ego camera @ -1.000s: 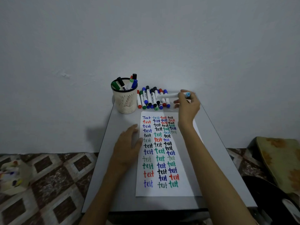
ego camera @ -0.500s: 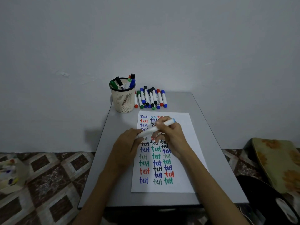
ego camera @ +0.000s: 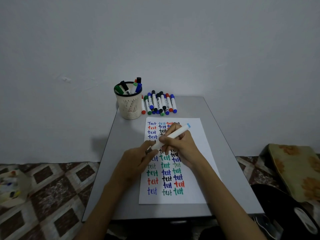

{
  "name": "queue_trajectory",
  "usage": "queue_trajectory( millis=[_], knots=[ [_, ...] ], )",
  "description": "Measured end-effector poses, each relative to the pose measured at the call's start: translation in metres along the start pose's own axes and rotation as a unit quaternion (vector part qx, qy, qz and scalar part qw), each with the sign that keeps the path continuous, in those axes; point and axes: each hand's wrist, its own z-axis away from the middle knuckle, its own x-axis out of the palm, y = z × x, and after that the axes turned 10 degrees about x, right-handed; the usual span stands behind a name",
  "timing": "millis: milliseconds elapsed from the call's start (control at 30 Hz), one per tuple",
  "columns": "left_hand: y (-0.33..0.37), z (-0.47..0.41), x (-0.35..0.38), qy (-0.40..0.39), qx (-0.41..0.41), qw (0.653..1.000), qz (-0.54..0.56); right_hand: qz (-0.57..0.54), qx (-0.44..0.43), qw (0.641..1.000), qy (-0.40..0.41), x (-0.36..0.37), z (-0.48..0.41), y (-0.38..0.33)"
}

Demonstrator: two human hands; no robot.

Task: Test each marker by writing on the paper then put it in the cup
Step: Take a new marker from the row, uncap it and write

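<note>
Near the middle of the frame, the right hand (ego camera: 180, 146) grips a white marker (ego camera: 174, 134) with a light-blue end, fingers curled round its barrel. The marker is tilted, with the blue end pointing to the upper right and the other end low and to the left. There the left hand (ego camera: 136, 163) pinches that lower end between thumb and fingertips; something small and dark shows at the pinch, but it is too small to make out. Both hands hover over the upper half of a white sheet of paper (ego camera: 195, 170), which lies flat on the grey surface (ego camera: 121, 153) and is filled with columns of the word "test" in blue, red, green and black. Above the sheet, toward the upper left of the surface, stands a cream perforated plastic cup (ego camera: 129, 108) with a black rim, holding several capped markers (ego camera: 129, 87) upright or leaning. Just to the right of the cup lies a row of loose markers (ego camera: 160, 103) with red, green, blue and black caps, packed side by side. A brown-and-white tiled floor (ego camera: 52, 187) fills the lower left of the frame.
</note>
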Motion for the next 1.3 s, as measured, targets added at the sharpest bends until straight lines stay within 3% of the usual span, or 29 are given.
queue_trajectory(
  millis=[133,233,500,767,1033,1300],
  knots=[
    [-0.004,-0.003,0.0,0.066,-0.019,0.997,-0.039,-0.136,-0.067,0.986,0.073,-0.014,-0.005,-0.007],
    [-0.014,-0.006,0.006,0.062,-0.032,0.995,-0.064,-0.205,-0.087,0.963,0.15,-0.033,-0.004,-0.016],
    [-0.027,-0.006,0.012,0.048,-0.046,0.996,-0.056,0.003,-0.024,0.97,0.241,-0.045,-0.012,-0.004],
    [-0.027,-0.006,0.011,0.046,-0.054,0.997,-0.041,0.134,-0.044,0.95,0.278,-0.04,-0.021,-0.002],
    [-0.028,-0.007,0.011,0.039,-0.066,0.996,-0.037,0.121,-0.023,0.948,0.294,-0.043,-0.031,-0.004],
    [-0.029,-0.008,0.011,0.042,-0.065,0.996,-0.033,0.163,-0.021,0.964,0.21,-0.047,-0.033,0.0]
  ],
)
